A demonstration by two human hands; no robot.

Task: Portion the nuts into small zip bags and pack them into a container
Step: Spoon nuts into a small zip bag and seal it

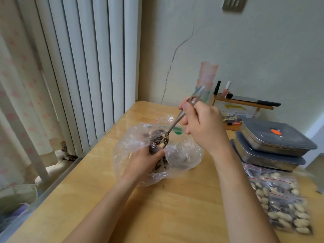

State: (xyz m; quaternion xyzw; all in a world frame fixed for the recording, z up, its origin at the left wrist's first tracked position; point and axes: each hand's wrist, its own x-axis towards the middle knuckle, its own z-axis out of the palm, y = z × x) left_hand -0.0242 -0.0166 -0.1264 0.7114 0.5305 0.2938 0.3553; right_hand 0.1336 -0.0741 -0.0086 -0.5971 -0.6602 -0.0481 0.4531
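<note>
My left hand [146,159] grips a small zip bag [158,156] partly filled with dark seeds and pale nuts, held upright over a large crumpled clear plastic bag [182,155] on the wooden table [175,207]. My right hand [203,125] holds a metal spoon [177,120] by its handle. The spoon's bowl is at the small bag's mouth with nuts on it. Several filled zip bags [280,202] of nuts lie in a pile at the right.
Two stacked steel containers with grey lids [273,142] stand at the right, behind the filled bags. A stack of pink cups [207,76], bottles and a small wooden shelf sit by the back wall. An empty zip bag [164,119] lies behind the big bag. The table's left edge is near a radiator.
</note>
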